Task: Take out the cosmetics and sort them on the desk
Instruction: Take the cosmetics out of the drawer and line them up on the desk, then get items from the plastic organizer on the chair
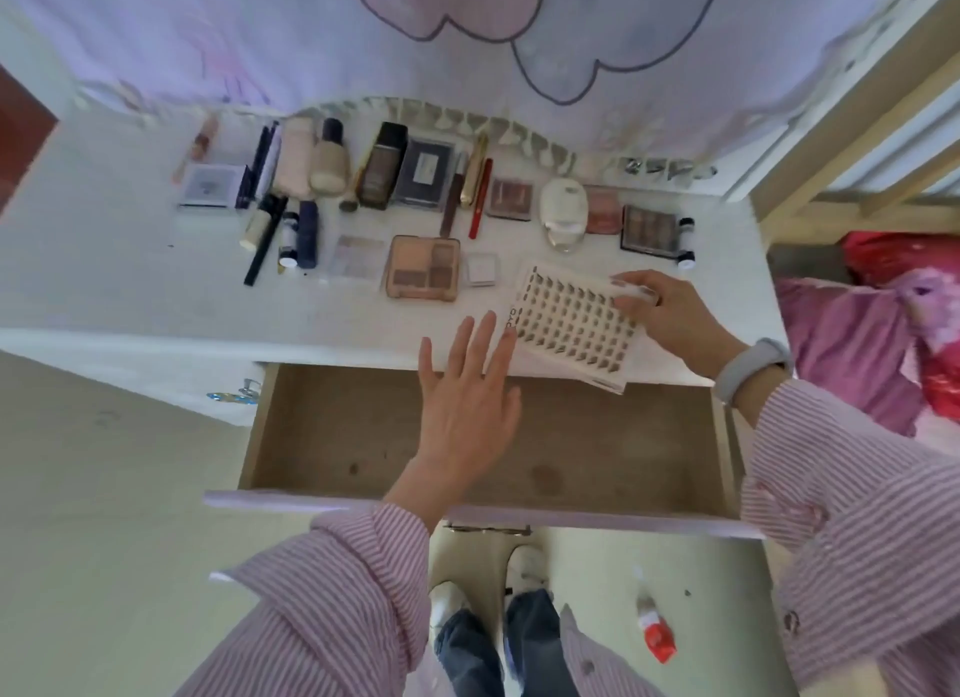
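Note:
Several cosmetics lie in rows on the white desk: a beige foundation bottle, a brown eyeshadow palette, a dark compact, a red pencil and a white oval case. My right hand grips the far right edge of a flat false-lash tray that lies on the desk's front edge. My left hand hovers with straight fingers over the open drawer, its fingertips at the tray's left edge. The drawer's visible floor is bare.
A pale printed curtain hangs behind the desk. A wooden bed frame and pink bedding are at the right. A red-and-white tube lies on the floor near my feet. A drawer handle shows at the left.

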